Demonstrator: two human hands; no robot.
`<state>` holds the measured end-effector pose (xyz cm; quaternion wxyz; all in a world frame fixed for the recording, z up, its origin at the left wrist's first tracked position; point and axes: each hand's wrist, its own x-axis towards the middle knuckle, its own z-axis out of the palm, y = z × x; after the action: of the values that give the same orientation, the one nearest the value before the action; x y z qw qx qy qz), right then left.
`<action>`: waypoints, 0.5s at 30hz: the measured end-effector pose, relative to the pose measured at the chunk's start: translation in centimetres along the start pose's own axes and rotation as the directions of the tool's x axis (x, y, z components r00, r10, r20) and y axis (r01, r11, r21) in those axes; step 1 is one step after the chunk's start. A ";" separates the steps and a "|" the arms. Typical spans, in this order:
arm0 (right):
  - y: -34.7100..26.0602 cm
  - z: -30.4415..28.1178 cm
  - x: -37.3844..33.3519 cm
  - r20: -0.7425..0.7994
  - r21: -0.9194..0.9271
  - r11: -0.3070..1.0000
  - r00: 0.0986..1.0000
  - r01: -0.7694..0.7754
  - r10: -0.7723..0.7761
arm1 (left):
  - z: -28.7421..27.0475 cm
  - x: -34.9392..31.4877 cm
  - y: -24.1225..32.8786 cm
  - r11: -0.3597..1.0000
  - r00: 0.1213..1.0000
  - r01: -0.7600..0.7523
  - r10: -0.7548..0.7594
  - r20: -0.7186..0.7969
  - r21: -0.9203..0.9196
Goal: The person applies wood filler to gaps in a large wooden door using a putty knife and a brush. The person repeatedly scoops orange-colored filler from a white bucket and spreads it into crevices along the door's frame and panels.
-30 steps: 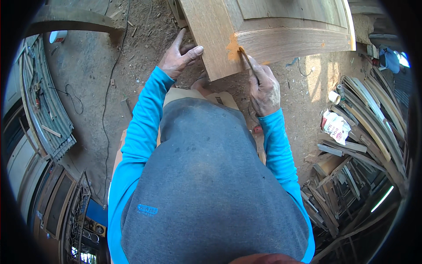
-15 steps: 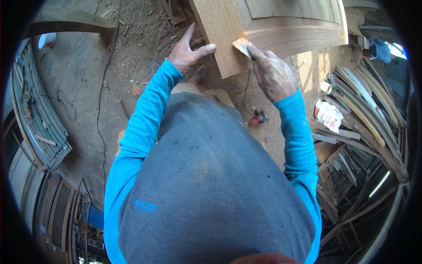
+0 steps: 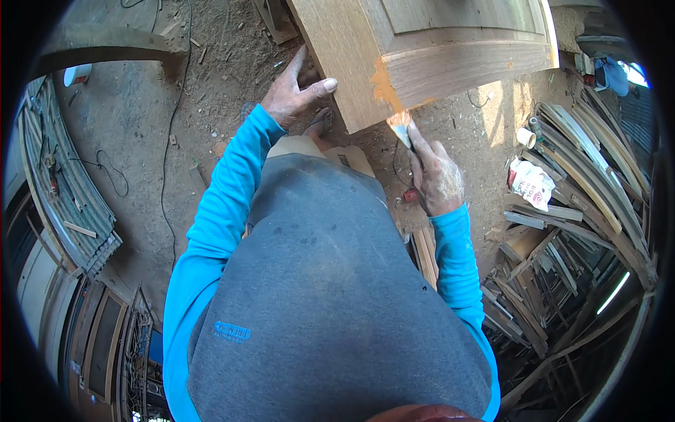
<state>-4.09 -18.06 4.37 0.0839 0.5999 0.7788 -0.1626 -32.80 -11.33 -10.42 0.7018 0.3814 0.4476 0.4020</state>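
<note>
A panelled wooden door point(image 3: 351, 60) lies in front of me, its near corner pointing my way. Orange-brown filler point(image 3: 383, 84) is smeared along the joint between two of its boards. My right hand point(image 3: 437, 172) grips a putty knife point(image 3: 400, 126), whose blade carries more of the filler and is at the door's near edge, just below the smear. At the door's left edge is my left hand point(image 3: 292, 91), thumb and forefinger spread, with nothing in its grasp; its other fingers are partly hidden.
Stacked timber strips point(image 3: 583, 169) fill the right side, with a white printed sack point(image 3: 531, 184) and a small pale cup point(image 3: 525, 137) beside them. Corrugated sheets point(image 3: 70, 190) lie at left. A black cable point(image 3: 169, 162) runs across the dirt floor. A white bucket point(image 3: 77, 74) stands far left.
My right hand has drawn the putty knife toward me, down to the door's near edge. A broad smear of filler now shows along the joint. My left hand stays at the left edge.
</note>
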 end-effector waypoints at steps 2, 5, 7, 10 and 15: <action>-1.0 -0.8 1.4 -0.086 0.047 0.999 0.996 0.004 0.000 | -0.7 0.4 -1.3 0.998 1.000 -0.023 0.024 -0.011 0.060; -0.5 1.1 1.2 -0.035 0.017 1.000 0.999 0.006 -0.005 | 0.3 -0.3 0.2 0.998 0.998 0.066 -0.067 -0.018 -0.018; 0.4 1.3 -0.5 0.047 -0.028 1.000 0.999 -0.013 0.014 | 0.6 -0.8 0.6 0.998 0.996 0.069 -0.069 -0.062 0.000; 0.7 0.5 -2.3 0.128 0.000 0.997 0.989 -0.076 0.075 | 1.0 -0.9 0.4 0.998 0.996 0.058 -0.059 -0.073 -0.021; -0.2 -0.5 0.6 -0.132 0.124 0.989 0.989 0.082 -0.065 | 1.6 -0.9 0.7 0.992 0.985 0.124 -0.125 -0.117 -0.021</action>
<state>-4.44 -17.45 4.65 -0.0113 0.5842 0.7921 -0.1768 -31.69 -12.18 -8.97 0.7005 0.3236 0.5084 0.3822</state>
